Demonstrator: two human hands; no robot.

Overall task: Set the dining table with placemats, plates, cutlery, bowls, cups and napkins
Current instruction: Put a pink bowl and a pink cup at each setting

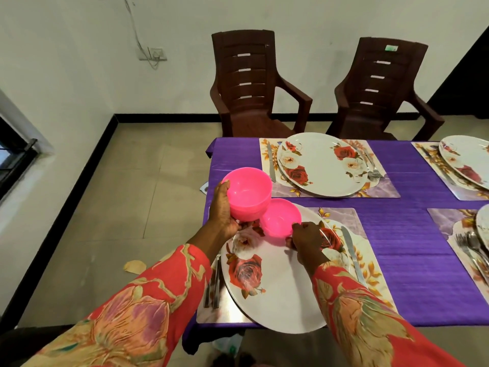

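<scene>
My left hand (222, 210) grips a stack of pink bowls (248, 197) just above the near-left corner of the table. One more pink bowl (277, 219) sits on the near rose-patterned plate (275, 284), with my right hand (308, 241) gripping its right side. That plate lies on a floral placemat (344, 215) over the purple tablecloth (412, 234). A knife (352, 255) lies to the plate's right and cutlery (213, 282) to its left.
A second set place with plate (321, 165), knife and fork lies across the table. Two more placemats with plates and forks (468, 242) are at the right edge. Two brown plastic chairs (254, 83) stand beyond the table's far side.
</scene>
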